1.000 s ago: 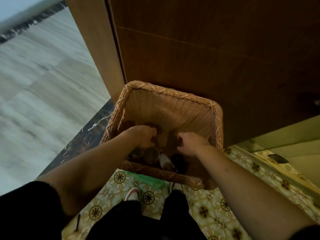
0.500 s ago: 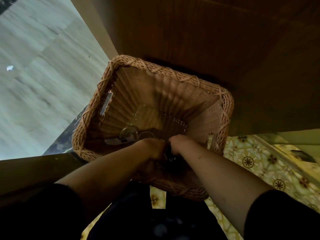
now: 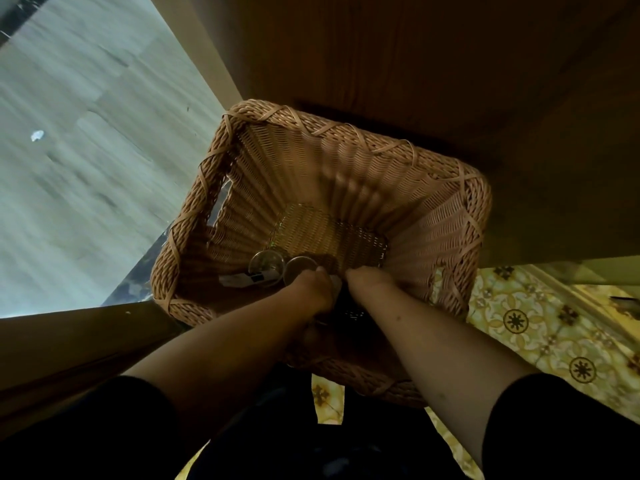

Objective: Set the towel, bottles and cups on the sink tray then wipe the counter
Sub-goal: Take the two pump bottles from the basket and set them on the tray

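Observation:
A deep wicker basket (image 3: pixel 346 161) stands on the floor against a wooden cabinet. At its bottom left lie two clear glass cups (image 3: pixel 266 263) (image 3: pixel 300 265) and a small labelled bottle (image 3: pixel 242 280) on its side. My left hand (image 3: pixel 311 289) reaches down beside the second cup with its fingers curled. Close to it, my right hand (image 3: pixel 369 282) also reaches in, fingers bent downward. Something dark (image 3: pixel 349 306) sits between the two hands. What either hand grips is hidden. No towel shows.
The dark wooden cabinet front (image 3: pixel 450 81) rises behind the basket. Pale stone floor (image 3: pixel 86 168) lies to the left and a yellow patterned mat (image 3: pixel 536 323) to the right. A wooden edge (image 3: pixel 69 334) crosses at the lower left.
The view has swung over the basket, which now looks larger and deeper. Both hands have come closer together at its near side, above the dark thing.

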A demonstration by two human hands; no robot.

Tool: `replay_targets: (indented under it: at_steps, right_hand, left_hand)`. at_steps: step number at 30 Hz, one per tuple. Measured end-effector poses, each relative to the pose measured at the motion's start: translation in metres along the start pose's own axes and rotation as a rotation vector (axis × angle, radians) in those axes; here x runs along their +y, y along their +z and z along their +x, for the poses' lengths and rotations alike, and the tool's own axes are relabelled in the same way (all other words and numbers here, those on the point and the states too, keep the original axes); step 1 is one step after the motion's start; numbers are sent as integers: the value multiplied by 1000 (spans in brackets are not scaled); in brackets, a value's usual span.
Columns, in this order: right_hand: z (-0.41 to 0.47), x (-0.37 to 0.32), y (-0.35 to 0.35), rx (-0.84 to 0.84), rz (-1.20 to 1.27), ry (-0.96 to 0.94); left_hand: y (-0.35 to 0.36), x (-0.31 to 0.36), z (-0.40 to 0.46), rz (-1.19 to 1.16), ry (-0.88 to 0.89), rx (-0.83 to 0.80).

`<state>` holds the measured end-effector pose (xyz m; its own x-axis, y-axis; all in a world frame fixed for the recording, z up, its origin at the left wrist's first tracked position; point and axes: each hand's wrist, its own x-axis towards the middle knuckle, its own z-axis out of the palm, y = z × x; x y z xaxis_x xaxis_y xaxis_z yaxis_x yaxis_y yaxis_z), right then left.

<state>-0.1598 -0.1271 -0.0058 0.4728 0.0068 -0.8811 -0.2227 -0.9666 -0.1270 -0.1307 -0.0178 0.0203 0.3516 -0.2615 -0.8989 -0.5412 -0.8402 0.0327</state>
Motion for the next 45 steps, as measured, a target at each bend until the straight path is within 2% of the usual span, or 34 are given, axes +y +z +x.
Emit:
replay_targets:
  at_steps: [7, 13, 18, 21, 29, 33, 38, 45]
  right_hand:
    - [-38, -1, -27, 116, -52, -20]
    - [-98, 2, -71, 216, -107, -121]
    - [-145, -1, -113, 283, -123, -212]
    - [-165, -12, -134, 327, -146, -289]
    - [-226, -68, -173, 609, -265, -540]
    - [-270, -116, -179, 770, -328, -698]
    - [-324, -196, -166, 840, -359, -842]
    - [-384, -332, -77, 865, -468, -1056]
  left_hand:
    - [-17, 2, -30, -36, 9, 119]
    - [-39, 3, -76, -261, 68, 390]
    - [-51, -7, -123, -389, 52, 626]
    - [-58, -18, -154, -427, 9, 758]
    - [-58, -58, -258, -408, -183, 1112]
    - [-33, -81, -323, -374, -262, 1260]
    - [24, -121, -406, -501, -397, 1407]
    - [160, -178, -509, -641, -634, 1508]
